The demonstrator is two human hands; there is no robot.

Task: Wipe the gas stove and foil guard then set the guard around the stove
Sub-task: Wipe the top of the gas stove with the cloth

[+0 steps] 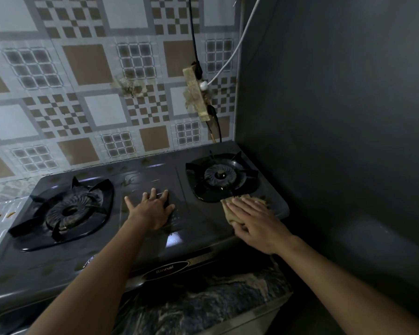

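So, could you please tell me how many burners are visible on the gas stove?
2. The left burner sits left of the flat left hand; the right burner sits just behind the cloth under the right hand. None seems hidden.

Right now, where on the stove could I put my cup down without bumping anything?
Bare strip at the front left of the stove, between the left burner and the front edge. Another bare patch behind the left hand, between the two burners. Crowded: the front right, where the right hand presses the cloth beside the right burner.
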